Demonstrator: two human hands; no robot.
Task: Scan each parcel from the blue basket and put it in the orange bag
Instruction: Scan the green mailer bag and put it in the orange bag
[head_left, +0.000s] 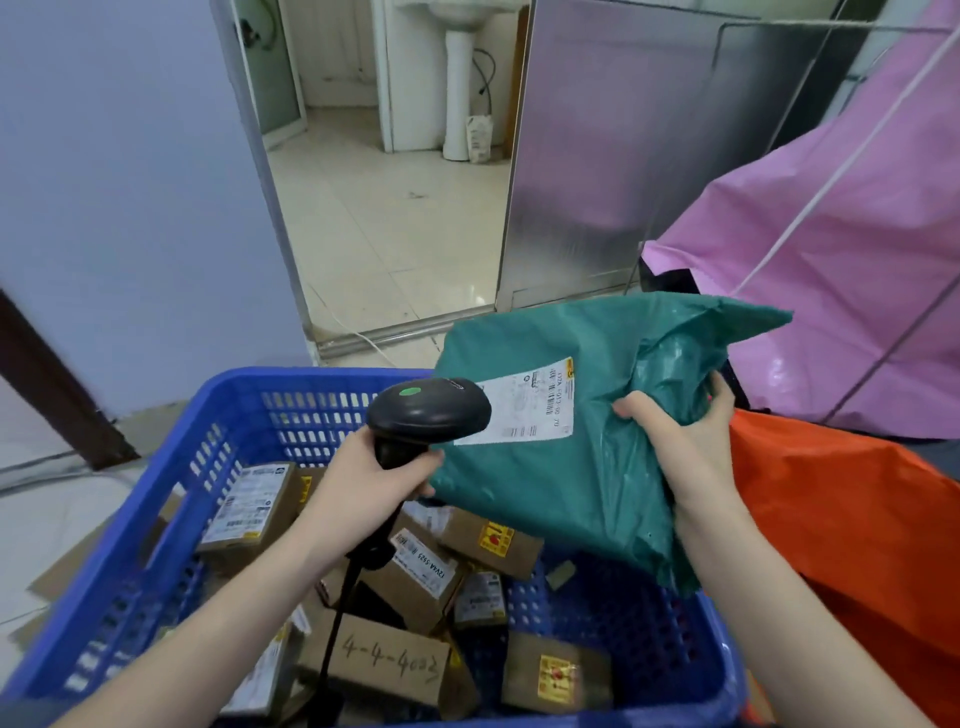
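My right hand (685, 441) grips the right side of a green plastic parcel (561, 478) and holds it above the blue basket (156, 519). Its white shipping label (524, 405) faces up. My left hand (374, 483) grips the handle of a black barcode scanner (431, 410), whose head sits just left of the label. The scanner's cable drops into the basket. Inside the basket lie several brown cardboard parcels (395, 660), some with labels and yellow stickers. The orange bag (857, 519) lies to the right of the basket.
A pink plastic sheet (831, 234) hangs at the right behind the orange bag, with a white cord across it. Ahead, an open doorway (384, 208) shows a tiled floor. A metal panel (597, 156) stands right of it. Flattened cardboard (57, 577) lies left of the basket.
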